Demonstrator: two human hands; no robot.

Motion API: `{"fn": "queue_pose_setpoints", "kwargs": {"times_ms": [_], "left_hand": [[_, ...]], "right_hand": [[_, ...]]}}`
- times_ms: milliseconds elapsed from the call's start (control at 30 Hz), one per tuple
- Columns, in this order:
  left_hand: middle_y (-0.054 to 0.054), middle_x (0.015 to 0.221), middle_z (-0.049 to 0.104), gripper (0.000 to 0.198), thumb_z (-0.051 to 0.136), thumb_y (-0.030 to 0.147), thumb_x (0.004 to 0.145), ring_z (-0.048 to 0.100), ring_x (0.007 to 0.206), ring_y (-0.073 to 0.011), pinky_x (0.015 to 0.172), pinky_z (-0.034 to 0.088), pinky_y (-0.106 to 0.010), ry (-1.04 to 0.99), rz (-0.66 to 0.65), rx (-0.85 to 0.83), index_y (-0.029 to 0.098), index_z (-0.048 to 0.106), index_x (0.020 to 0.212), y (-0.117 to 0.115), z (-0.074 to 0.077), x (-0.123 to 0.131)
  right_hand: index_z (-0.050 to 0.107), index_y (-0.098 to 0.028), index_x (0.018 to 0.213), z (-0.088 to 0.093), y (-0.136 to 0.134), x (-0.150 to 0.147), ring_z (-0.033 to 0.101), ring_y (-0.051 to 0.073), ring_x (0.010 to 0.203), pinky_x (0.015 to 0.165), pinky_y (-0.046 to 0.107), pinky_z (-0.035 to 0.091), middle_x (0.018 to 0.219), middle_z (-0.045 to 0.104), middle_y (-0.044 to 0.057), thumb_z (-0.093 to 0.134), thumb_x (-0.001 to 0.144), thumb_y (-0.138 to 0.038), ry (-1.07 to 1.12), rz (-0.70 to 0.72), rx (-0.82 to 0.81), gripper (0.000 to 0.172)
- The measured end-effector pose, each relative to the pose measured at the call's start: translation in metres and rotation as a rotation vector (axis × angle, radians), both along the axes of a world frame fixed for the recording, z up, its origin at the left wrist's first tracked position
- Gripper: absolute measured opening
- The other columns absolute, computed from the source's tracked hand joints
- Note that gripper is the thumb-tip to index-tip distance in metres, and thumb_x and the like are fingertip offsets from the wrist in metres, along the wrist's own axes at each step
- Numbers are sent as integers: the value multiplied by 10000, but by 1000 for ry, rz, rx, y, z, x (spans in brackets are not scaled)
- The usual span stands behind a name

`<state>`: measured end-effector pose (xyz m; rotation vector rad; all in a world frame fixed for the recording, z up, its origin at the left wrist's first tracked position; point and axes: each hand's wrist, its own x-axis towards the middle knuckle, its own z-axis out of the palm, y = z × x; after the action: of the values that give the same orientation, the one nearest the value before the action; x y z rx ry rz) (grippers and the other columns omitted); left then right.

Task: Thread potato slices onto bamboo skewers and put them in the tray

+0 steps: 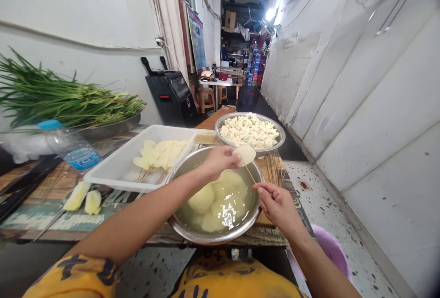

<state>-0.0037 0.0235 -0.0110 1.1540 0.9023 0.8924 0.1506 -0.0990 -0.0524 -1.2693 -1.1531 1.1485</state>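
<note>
My left hand (220, 159) pinches a thin, pale, oval potato slice (246, 154) by its edge. A thin wooden skewer (250, 174) meets the slice's lower side, and the fingers of my right hand (277, 204) are closed on the other end. Both hands are above a steel basin (215, 239) of water, where several pale slices (223, 192) lie under the surface. To the left, a white plastic tray (120, 184) holds more slices (160, 153) on skewers. Loose skewers (275, 169) lie in a bunch right of the basin.
Cauliflower florets (250, 130) fill a steel bowl (220, 137) behind the basin. At left are a water bottle (74, 149), two vegetable pieces (82, 198), a knife (51, 224) and a bowl of long green leaves (68, 101). A purple tub (332, 252) stands on the floor at right.
</note>
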Motion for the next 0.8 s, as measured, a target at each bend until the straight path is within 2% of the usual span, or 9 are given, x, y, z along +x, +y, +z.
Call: {"fn": "queue_pose_setpoints", "kwargs": {"times_ms": [233,367,467,633,800], "left_hand": [[-60,687,652,50,643,124,741,619,607,-116,682,525,-282,-82,-31,-226,96,602,750,2,5,-1],[-57,698,653,9,599,109,771,608,595,-112,627,513,-261,-117,-42,-296,104,600,779,2,7,-1],[-55,708,654,23,584,93,775,609,610,-117,598,498,-249,-109,-47,-312,111,596,771,2,8,-2],[-51,675,640,99,569,77,786,594,584,-102,606,491,-239,-88,-87,-355,111,567,694,2,8,-3],[-43,622,617,116,647,98,737,562,536,-87,588,477,-234,-39,-158,-311,104,572,649,-2,6,-1]], "right_hand": [[669,-163,957,-13,-3,8,396,93,393,367,209,303,508,491,-33,531,859,-391,-247,-64,177,285],[679,-179,979,-14,-5,14,488,127,484,478,237,397,537,535,-19,521,875,-352,-316,-19,251,256],[678,-171,970,-13,-5,15,480,124,482,492,241,396,522,516,-26,512,881,-347,-281,-4,253,257],[664,-168,946,-16,-6,10,446,122,479,463,234,344,532,486,-28,512,879,-353,-280,-61,252,249],[662,-148,938,-12,-4,5,432,124,476,450,232,329,522,476,-28,521,863,-387,-245,-78,174,288]]}}
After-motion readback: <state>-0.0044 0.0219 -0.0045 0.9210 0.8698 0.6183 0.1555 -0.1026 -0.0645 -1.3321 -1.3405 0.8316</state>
